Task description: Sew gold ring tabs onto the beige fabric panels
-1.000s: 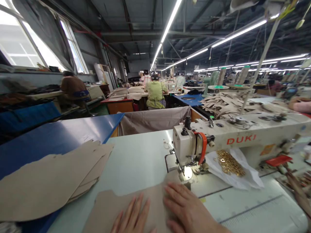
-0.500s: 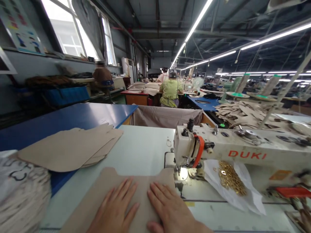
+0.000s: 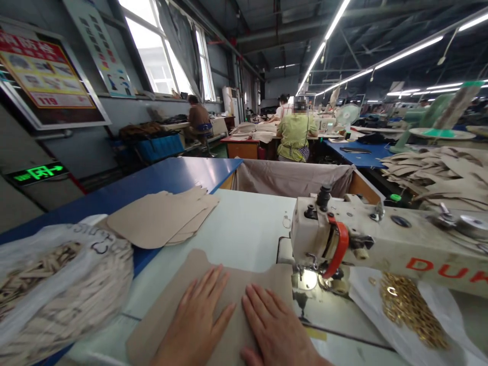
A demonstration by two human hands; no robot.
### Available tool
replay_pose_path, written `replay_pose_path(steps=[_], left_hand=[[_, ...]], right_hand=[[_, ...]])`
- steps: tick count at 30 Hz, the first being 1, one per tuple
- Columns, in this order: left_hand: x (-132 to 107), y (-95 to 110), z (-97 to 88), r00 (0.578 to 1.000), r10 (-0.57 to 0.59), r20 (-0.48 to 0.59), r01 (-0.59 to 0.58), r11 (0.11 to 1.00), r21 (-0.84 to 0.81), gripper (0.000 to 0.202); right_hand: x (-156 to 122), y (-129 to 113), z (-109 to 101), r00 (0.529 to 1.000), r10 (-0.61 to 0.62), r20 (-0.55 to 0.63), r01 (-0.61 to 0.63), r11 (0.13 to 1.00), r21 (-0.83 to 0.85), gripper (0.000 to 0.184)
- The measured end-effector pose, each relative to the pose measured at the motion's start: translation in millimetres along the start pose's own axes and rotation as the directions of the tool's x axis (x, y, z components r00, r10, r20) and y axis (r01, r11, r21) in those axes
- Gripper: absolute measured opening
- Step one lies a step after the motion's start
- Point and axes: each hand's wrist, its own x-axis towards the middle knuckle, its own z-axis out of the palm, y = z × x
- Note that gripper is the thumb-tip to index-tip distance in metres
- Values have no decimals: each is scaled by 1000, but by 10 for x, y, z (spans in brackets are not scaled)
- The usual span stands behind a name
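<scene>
A taupe cut fabric panel (image 3: pixel 168 300) with a notched far edge lies flat on the pale machine table. My left hand (image 3: pixel 200 315) rests palm down on it, fingers stretched out and thumb apart. Beside it, my right hand (image 3: pixel 272 320) also presses flat on the panel, nearer the sewing machine (image 3: pixel 318 234). The panel's right edge reaches the lit needle area, beside the presser foot. Whether the edge sits under the foot I cannot tell.
Left of the panel are a stack of cut panels (image 3: pixel 152 218) and a plastic bag of fabric strips (image 3: pixel 76 284). Gold metal rings (image 3: pixel 412 305) lie on white paper by the machine. Beyond stand a cloth-lined bin (image 3: pixel 290 178) and a seated person in yellow-green (image 3: pixel 295 134).
My view has swung left, bringing the bag and wall posters further into sight. Both hands stay flat on the panel, which has turned slightly with its left notch showing more.
</scene>
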Motion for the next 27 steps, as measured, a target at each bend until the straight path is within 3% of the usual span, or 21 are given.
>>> replay_pose_path(steps=[4,10,19,27], left_hand=[[-6,45,-69,998,13,-55,-9,997,75,60],[0,186,-234,985,-104,-139,127,977,172,58],[-17,203,-244,991,-116,-62,123,983,132,54],[17,135,-182,989,-88,122,85,996,22,52]], right_hand=[[47,125,239,993,-85,-87,76,992,-99,67],[76,207,405,965,-204,-166,169,965,-199,66],[-23,-9,85,998,-58,-6,57,997,-51,66],[-72,-134,-38,996,82,20,-83,996,33,69]])
